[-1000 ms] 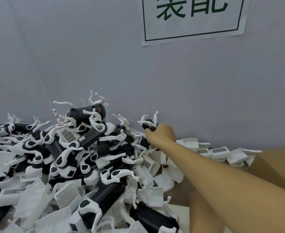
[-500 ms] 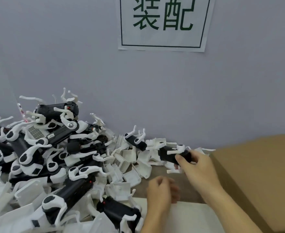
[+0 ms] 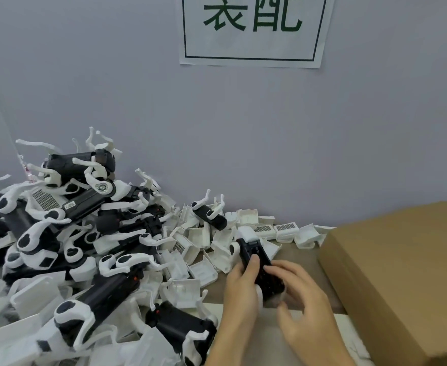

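Note:
A black oblong plastic part with white end pieces (image 3: 254,256) is held over the table in front of me. My left hand (image 3: 241,289) grips its left side, thumb lying on the top face. My right hand (image 3: 304,299) curls around its near right end, fingertips on the black body. The part's near end is hidden between my two hands.
A big heap of black-and-white assembled parts (image 3: 90,233) fills the left half. Loose white plastic shells (image 3: 198,270) lie along the grey wall. A brown cardboard box (image 3: 402,273) stands at the right. A paper sign (image 3: 254,30) hangs on the wall.
My right hand has brought the black part from the pile by the wall toward me. My left hand came up and took hold of it too.

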Demonstrator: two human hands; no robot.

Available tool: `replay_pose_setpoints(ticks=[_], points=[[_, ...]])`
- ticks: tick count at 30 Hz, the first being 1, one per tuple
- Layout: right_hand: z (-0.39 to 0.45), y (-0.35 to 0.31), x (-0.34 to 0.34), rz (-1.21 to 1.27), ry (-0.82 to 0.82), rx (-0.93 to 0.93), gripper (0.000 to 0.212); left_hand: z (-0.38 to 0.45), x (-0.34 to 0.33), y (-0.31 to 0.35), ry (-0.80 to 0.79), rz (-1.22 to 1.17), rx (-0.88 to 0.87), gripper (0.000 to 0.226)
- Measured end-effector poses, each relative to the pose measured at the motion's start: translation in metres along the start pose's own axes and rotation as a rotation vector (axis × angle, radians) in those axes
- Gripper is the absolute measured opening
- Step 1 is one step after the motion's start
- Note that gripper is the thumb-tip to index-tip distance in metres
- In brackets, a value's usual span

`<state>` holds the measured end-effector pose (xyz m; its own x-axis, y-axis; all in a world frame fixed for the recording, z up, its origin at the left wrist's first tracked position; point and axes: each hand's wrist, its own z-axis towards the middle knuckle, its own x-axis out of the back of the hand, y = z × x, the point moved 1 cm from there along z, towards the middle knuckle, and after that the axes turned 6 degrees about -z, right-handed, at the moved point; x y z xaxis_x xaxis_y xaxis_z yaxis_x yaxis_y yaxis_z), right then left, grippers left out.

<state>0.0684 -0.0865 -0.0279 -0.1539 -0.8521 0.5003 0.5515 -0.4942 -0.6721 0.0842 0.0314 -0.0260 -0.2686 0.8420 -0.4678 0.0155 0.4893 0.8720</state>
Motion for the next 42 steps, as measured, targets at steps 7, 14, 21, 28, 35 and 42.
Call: replay_pose_setpoints(ticks=[7, 14, 21, 28, 35, 42], points=[[-0.002, 0.007, -0.012, -0.066, -0.085, -0.218, 0.075, 0.0, 0.0, -0.007, -0.05, -0.036, -0.081, 0.018], [0.0, 0.01, -0.011, -0.067, -0.07, -0.302, 0.058, 0.0, -0.001, -0.009, -0.13, 0.016, -0.157, 0.022], [0.0, 0.008, -0.007, -0.106, -0.053, -0.342, 0.044, -0.001, -0.001, -0.013, -0.197, 0.094, -0.188, 0.024], [0.001, 0.004, -0.004, -0.152, -0.076, -0.331, 0.039, 0.001, -0.002, -0.013, -0.189, 0.137, -0.235, 0.027], [0.0, 0.002, -0.003, -0.036, -0.075, -0.288, 0.023, -0.003, -0.003, -0.008, -0.189, 0.192, -0.321, 0.015], [0.005, 0.009, -0.004, 0.308, 0.04, -0.314, 0.057, -0.002, -0.002, -0.011, -0.14, 0.586, -0.571, 0.031]])
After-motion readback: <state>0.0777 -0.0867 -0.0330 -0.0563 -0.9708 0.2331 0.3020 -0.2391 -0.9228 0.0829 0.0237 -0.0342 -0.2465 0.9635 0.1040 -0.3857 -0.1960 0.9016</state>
